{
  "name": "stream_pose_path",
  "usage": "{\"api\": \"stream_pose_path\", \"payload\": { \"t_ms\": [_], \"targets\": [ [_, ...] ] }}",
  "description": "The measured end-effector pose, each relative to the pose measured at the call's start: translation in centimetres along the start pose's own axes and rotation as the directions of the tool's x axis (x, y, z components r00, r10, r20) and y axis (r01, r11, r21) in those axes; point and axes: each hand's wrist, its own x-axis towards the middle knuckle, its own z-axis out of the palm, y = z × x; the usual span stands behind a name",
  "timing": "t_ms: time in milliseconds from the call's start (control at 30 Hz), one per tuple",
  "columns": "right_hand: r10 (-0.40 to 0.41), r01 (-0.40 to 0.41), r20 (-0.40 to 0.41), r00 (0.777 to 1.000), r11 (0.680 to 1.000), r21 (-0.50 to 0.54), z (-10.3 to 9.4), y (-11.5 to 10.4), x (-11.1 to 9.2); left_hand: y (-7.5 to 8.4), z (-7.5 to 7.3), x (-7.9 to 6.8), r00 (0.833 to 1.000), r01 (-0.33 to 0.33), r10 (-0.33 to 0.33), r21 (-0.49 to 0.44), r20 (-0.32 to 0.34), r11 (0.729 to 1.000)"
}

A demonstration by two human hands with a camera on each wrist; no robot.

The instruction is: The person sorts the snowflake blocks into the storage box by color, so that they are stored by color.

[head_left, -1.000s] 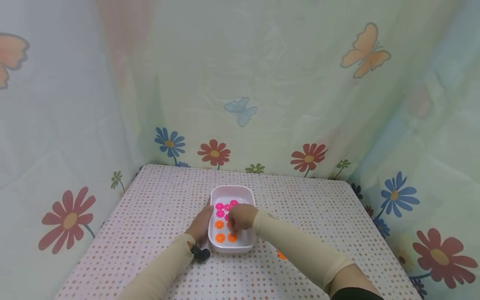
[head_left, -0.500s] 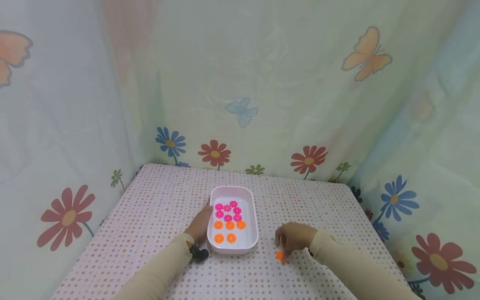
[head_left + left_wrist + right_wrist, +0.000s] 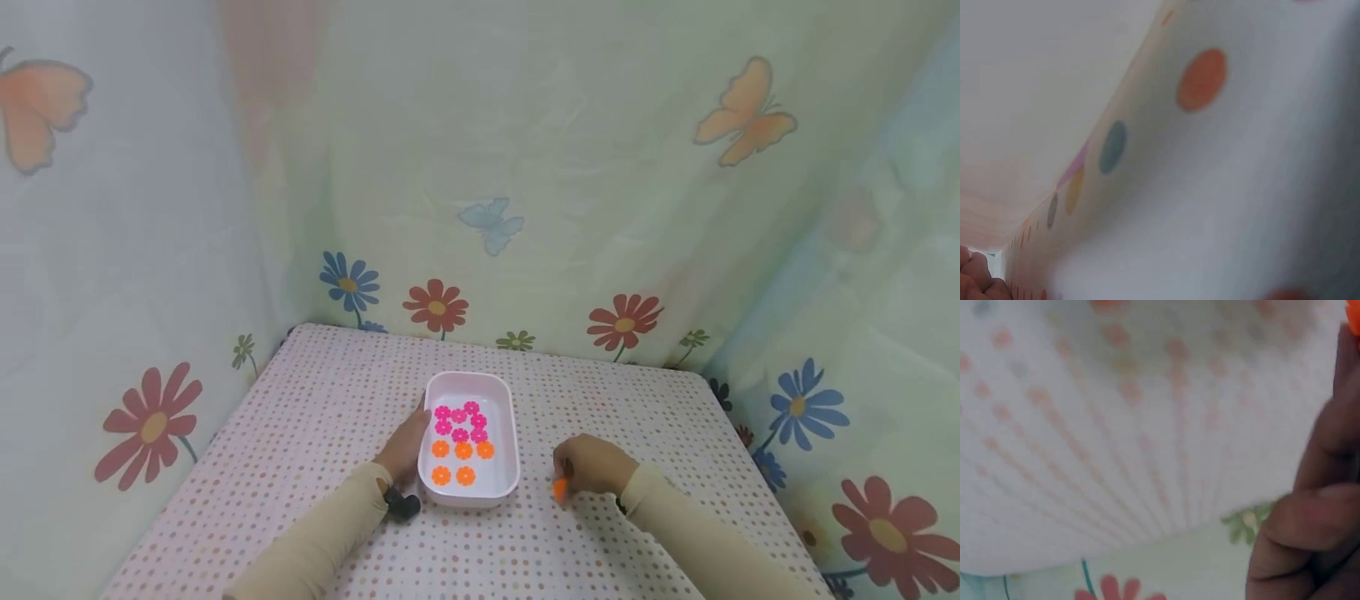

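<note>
A white rectangular tray [image 3: 514, 467] stands mid-table, with pink flower-shaped pieces [image 3: 460, 415] in its middle and orange flower-shaped pieces [image 3: 463, 450] in rows nearer me. My left hand [image 3: 403, 442] grips the tray's left side, thumb at the rim; its other fingers are mostly hidden. Right of the tray, my right hand [image 3: 592, 465] pinches another orange flower-shaped piece [image 3: 560, 490] between curled fingers, close over the tablecloth. In the right wrist view a bit of that orange piece [image 3: 1354, 315] shows at the fingertips, and the other fingers [image 3: 1316, 519] are folded in.
The table wears a dotted cloth [image 3: 360, 375]. Curtains printed with flowers and butterflies hang behind it [image 3: 397, 167] and along both sides. A dark band with a round black part [image 3: 401, 504] sits on my left wrist.
My right hand has left the tray, where a further orange flower piece now lies, and moved right to the loose one, which it has picked up. The left hand stays at the tray.
</note>
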Motion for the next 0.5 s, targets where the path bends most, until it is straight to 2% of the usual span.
{"api": "stream_pose_path", "payload": {
  "t_ms": [133,200,333,400,500],
  "targets": [
    [-0.082,0.087,-0.099,0.992,0.995,0.055,-4.2,-3.6,2.3,0.5,-0.7,0.1,1.0,0.002,-0.002,0.001,-0.008,1.0],
    [-0.133,0.137,-0.079,0.988,0.989,0.055,-4.9,-5.9,3.8,0.4,-0.9,0.0,1.0,0.012,-0.012,0.009,-0.021,1.0],
    [-0.208,0.207,0.078,0.975,0.978,0.01,-3.4,-9.1,6.4,0.2,-0.8,0.0,0.999,0.048,-0.048,0.006,-0.025,0.999],
    [-0.202,0.208,0.151,0.968,0.978,-0.028,-2.2,-9.9,7.3,0.1,-0.6,0.2,0.999,0.045,-0.045,0.004,-0.019,0.999],
    [-0.149,0.172,0.196,0.969,0.979,-0.109,-0.6,-10.3,8.2,0.1,-0.3,0.6,1.0,0.029,-0.029,-0.012,0.0,0.999]
  ]
}}
